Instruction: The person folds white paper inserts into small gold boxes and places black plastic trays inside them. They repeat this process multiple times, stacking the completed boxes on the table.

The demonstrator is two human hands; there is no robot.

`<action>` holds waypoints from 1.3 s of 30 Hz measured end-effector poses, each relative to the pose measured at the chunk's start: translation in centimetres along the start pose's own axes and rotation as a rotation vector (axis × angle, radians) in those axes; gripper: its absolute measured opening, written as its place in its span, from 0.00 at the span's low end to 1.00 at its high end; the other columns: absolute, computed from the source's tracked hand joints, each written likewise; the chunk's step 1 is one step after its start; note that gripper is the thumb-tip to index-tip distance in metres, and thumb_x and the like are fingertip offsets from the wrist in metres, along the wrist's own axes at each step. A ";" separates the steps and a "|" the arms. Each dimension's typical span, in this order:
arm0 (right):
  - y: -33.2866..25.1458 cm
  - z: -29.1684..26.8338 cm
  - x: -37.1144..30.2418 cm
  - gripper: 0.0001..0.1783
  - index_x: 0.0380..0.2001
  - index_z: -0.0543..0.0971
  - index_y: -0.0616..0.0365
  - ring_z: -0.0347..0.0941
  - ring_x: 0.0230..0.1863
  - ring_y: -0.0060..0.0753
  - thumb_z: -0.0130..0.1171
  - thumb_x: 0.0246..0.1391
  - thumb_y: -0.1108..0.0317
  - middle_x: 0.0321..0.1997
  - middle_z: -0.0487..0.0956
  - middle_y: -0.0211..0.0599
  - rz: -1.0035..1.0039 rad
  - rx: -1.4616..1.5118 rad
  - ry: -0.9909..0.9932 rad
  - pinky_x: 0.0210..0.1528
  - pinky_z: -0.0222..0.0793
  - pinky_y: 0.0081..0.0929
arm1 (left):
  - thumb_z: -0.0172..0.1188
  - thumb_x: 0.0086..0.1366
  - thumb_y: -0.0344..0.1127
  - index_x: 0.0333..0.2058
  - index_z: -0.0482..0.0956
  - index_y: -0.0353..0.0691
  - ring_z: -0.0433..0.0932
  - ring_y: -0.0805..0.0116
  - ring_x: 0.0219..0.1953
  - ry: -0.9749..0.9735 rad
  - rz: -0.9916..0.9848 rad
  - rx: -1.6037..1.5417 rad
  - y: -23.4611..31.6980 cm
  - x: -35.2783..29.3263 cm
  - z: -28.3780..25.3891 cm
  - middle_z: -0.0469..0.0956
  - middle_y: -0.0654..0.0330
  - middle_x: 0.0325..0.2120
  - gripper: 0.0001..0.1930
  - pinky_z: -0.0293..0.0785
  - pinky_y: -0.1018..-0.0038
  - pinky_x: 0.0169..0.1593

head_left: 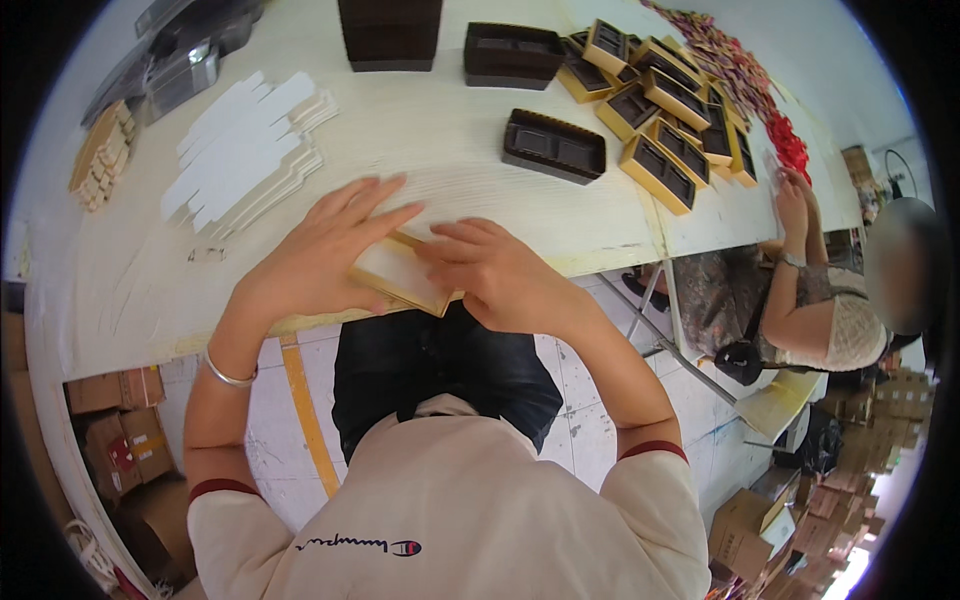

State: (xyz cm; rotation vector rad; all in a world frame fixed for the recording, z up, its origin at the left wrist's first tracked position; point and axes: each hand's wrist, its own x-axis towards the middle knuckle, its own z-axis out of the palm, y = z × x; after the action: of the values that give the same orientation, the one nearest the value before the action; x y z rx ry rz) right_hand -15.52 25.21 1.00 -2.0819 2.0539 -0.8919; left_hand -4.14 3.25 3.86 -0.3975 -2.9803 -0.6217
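A small shallow cardboard box [393, 268], gold on its walls and white inside, lies at the table's front edge, set at a slant. My left hand [320, 245] straddles its left end, thumb along the near wall and forefinger reaching past the far one, the other fingers spread. Around the right end, the bent fingers of my right hand [495, 270] grip the wall. Both hands partly cover the box. Beyond my right hand sits a dark brown plastic insert tray [553, 147]. White flat card blanks [245, 150] are stacked beyond my left hand.
Stacked brown trays [513, 55] and a taller brown stack [390, 35] stand at the back. Gold boxes with brown inserts [665, 110] are heaped right, near red ribbons [787, 145]. Folded gold strips [102, 155] lie far left. Another person [830, 310] sits at right, hands on the table.
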 end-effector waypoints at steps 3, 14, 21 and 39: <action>1.7 -1.6 -1.2 0.26 0.45 0.78 0.58 0.69 0.55 0.47 0.54 0.37 0.84 0.52 0.75 0.42 0.090 -0.132 0.340 0.56 0.65 0.42 | 0.75 0.37 0.35 0.58 0.67 0.43 0.65 0.53 0.57 -0.117 -0.032 -0.019 -1.7 0.5 1.5 0.69 0.55 0.54 0.44 0.60 0.62 0.61; 10.7 -7.5 -4.4 0.03 0.23 0.81 0.57 0.71 0.37 0.37 0.64 0.45 0.70 0.27 0.76 0.33 0.432 -0.400 0.244 0.44 0.60 0.34 | 0.74 0.40 0.46 0.58 0.67 0.40 0.67 0.52 0.52 0.086 -0.250 -0.015 0.5 0.4 5.6 0.71 0.54 0.49 0.44 0.61 0.64 0.57; 11.3 -7.0 -5.0 0.05 0.25 0.82 0.58 0.70 0.31 0.33 0.66 0.47 0.69 0.25 0.77 0.32 0.452 -0.161 0.433 0.35 0.64 0.29 | 0.74 0.42 0.45 0.61 0.62 0.41 0.62 0.49 0.59 0.187 -0.204 -0.158 0.5 -0.4 5.1 0.66 0.51 0.57 0.47 0.57 0.61 0.63; 12.4 -9.3 -2.3 0.05 0.30 0.80 0.64 0.71 0.31 0.21 0.59 0.54 0.73 0.28 0.79 0.30 0.826 0.265 -0.110 0.37 0.67 0.21 | 0.73 0.47 0.39 0.66 0.54 0.47 0.62 0.51 0.62 0.042 -0.044 -0.411 -1.2 16.6 5.9 0.61 0.47 0.61 0.49 0.59 0.65 0.64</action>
State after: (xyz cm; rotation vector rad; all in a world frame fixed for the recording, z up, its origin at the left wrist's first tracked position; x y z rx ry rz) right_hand -30.55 29.29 2.33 -0.9609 2.2565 -0.7968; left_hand -20.56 8.47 -0.02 -0.3358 -2.8159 -1.2351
